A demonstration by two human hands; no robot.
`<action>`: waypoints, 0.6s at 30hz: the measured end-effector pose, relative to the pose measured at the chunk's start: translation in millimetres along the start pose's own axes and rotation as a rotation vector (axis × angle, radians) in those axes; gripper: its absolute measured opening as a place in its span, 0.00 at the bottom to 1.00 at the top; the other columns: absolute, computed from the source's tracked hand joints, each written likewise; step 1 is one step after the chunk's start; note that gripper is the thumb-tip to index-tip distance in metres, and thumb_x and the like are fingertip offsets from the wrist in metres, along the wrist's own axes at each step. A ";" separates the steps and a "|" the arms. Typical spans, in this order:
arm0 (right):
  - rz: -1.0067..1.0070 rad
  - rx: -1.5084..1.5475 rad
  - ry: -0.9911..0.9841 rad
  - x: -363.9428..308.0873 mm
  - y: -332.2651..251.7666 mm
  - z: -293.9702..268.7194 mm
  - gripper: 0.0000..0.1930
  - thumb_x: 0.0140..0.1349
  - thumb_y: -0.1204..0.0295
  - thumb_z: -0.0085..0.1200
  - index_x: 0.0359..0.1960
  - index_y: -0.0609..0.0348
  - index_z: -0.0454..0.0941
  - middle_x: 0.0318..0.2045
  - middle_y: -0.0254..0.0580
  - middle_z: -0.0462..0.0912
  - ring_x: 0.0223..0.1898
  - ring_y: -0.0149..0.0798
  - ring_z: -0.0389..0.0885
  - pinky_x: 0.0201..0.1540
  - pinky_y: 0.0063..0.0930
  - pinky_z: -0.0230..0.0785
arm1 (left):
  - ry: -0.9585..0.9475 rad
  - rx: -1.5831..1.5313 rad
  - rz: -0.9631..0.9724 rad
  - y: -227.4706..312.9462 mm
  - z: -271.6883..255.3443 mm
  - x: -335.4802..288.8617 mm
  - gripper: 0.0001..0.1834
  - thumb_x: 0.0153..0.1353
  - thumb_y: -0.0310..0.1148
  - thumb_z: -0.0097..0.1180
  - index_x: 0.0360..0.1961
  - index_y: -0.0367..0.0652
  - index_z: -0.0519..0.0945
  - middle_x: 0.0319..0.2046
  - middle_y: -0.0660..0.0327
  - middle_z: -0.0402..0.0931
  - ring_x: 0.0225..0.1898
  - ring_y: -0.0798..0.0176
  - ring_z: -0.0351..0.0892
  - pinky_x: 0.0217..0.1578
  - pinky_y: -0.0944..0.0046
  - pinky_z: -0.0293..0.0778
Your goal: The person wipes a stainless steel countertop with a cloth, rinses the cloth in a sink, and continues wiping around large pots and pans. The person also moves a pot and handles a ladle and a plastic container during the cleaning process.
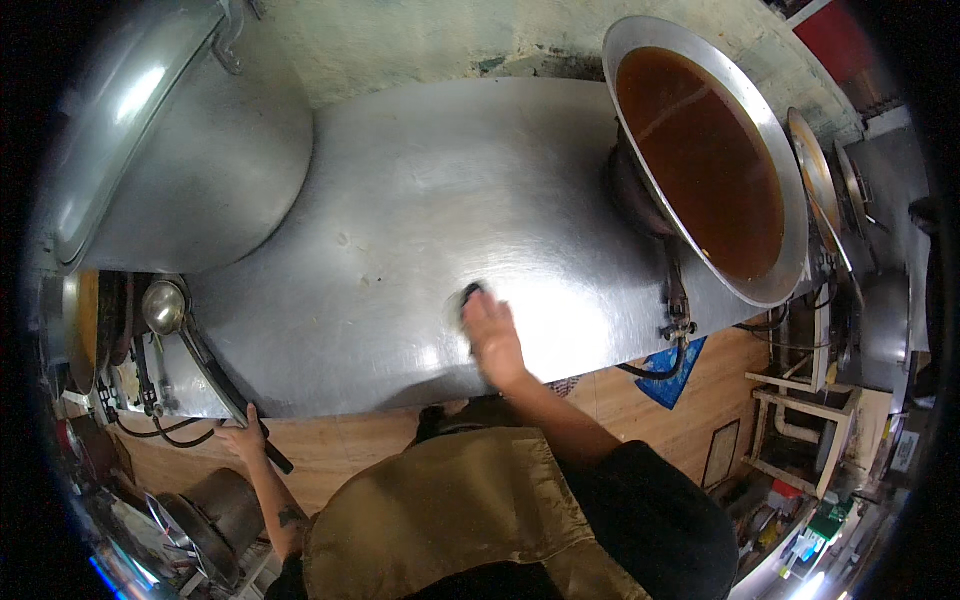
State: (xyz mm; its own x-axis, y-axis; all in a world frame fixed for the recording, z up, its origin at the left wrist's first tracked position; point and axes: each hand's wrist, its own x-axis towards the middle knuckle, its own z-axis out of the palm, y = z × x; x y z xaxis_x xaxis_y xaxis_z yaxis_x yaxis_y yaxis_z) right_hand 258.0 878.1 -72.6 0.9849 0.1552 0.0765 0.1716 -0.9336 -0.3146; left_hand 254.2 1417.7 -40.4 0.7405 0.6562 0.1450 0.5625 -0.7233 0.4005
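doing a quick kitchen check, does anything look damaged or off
The pale wall behind the metal counter has dark, patchy stains along its lower part, so it looks worn; nothing else clearly stands out.

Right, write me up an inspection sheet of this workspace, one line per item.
Surface: metal counter, scuffed, with a few small specks.
Things at hand: long-handled ladle at the left; small dark item on the counter, kind unclear.
Clutter: large metal pot at the left; wide pan of brown liquid at the right.
Hands: left hand at the ladle's handle; right hand, blurred, over the dark item.
Cables: no clear cable seen; black hose below the pan.
Surroundings: stained wall behind; wood-toned floor.
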 end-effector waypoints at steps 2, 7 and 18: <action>-0.034 0.059 -0.034 -13.7 -10.8 -10.1 0.29 0.59 0.74 0.48 0.64 0.62 0.65 0.69 0.50 0.58 0.70 0.52 0.56 0.70 0.54 0.44 | 0.224 0.251 0.282 42.8 -17.8 -21.6 0.35 0.55 0.44 0.65 0.55 0.30 0.66 0.54 0.42 0.67 0.55 0.42 0.67 0.56 0.47 0.63; 0.272 -0.062 0.139 -9.5 52.4 -55.2 0.30 0.60 0.76 0.47 0.66 0.66 0.60 0.67 0.58 0.59 0.69 0.59 0.55 0.68 0.59 0.46 | -0.388 -0.044 0.752 158.6 -2.4 -116.3 0.46 0.45 0.45 0.70 0.62 0.35 0.63 0.60 0.40 0.62 0.61 0.37 0.61 0.58 0.41 0.59; 0.557 -0.306 0.186 315.7 212.9 -66.4 0.33 0.58 0.68 0.51 0.67 0.60 0.58 0.70 0.49 0.56 0.70 0.52 0.53 0.70 0.54 0.45 | -0.679 0.261 0.552 201.6 10.3 -161.4 0.76 0.25 0.59 0.77 0.66 0.21 0.47 0.68 0.31 0.40 0.68 0.30 0.44 0.65 0.40 0.52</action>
State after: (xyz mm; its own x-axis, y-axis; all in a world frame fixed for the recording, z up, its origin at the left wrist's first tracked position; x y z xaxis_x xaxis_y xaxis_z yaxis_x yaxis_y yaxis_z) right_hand 604.0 706.9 -52.6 0.8994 -0.4102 0.1514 -0.4036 -0.9120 -0.0732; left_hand 251.9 1163.7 7.5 0.9399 -0.0054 -0.3415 0.0683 -0.9767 0.2034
